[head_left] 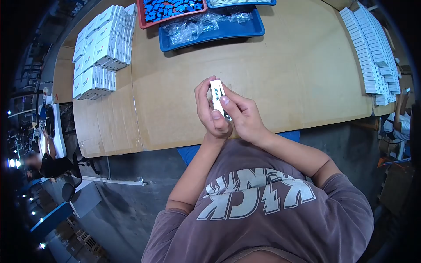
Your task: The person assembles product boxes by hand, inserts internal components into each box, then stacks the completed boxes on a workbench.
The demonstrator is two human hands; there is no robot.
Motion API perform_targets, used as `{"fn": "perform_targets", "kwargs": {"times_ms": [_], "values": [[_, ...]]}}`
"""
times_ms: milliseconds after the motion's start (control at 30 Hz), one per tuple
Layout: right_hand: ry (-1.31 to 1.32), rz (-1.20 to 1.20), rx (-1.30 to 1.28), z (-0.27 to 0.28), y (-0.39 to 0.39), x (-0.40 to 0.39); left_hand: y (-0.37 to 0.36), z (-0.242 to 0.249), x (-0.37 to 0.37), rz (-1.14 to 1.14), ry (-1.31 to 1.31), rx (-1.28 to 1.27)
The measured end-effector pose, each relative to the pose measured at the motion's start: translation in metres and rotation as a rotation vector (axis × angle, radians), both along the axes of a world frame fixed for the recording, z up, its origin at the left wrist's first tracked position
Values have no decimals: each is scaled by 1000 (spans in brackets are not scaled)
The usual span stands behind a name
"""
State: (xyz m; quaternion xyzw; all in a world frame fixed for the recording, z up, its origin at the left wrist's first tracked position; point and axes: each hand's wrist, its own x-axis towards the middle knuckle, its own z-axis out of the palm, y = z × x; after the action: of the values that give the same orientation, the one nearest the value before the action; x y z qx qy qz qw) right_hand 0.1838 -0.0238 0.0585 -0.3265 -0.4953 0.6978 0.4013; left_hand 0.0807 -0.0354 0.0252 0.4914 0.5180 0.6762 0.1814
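A small white box (215, 90) with "JOREN" printed on its narrow side is held upright between my two hands, above the near part of the cardboard-covered table. My left hand (208, 109) wraps round the box from the left, its thumb near the lower end. From the right, my right hand (246, 115) grips the same box, with the thumb pressed on its edge. A dark strip shows beside the right thumb; what it is I cannot make out. My palms and fingers hide much of the box.
Stacked white boxes (103, 48) stand at the table's left, and more white boxes (368, 57) at its right. Along the back are a red tray (141, 17) of blue parts and a blue tray (210, 43) with clear plastic bags. A person (55, 164) sits at far left.
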Motion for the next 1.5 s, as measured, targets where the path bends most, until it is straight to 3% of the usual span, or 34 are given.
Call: {"fn": "perform_targets", "kwargs": {"times_ms": [467,567,700,800,933,1033,1200,1433,1500], "values": [[-70,-8,142,1,2,2,-4,-7,1,-66,-159,-58],[-88,8,84,3,5,2,-2,-7,2,-38,-120,-79],[-45,193,-246,17,28,18,1,-8,-6,-99,19,-64],[-219,314,-12,10,35,31,-5,0,1,-228,-300,-238],[-688,176,674,14,36,40,2,9,-7,-270,-812,-356],[-603,87,991,-1,49,42,-1,18,-7,-424,-938,-568],[-495,107,1115,-8,58,43,-5,30,2,-560,-1068,-645],[-289,36,1120,-30,59,39,-5,18,-1,-557,-1140,-633],[-90,-77,829,-36,55,37,-3,11,-1,-502,-1264,-662]]}}
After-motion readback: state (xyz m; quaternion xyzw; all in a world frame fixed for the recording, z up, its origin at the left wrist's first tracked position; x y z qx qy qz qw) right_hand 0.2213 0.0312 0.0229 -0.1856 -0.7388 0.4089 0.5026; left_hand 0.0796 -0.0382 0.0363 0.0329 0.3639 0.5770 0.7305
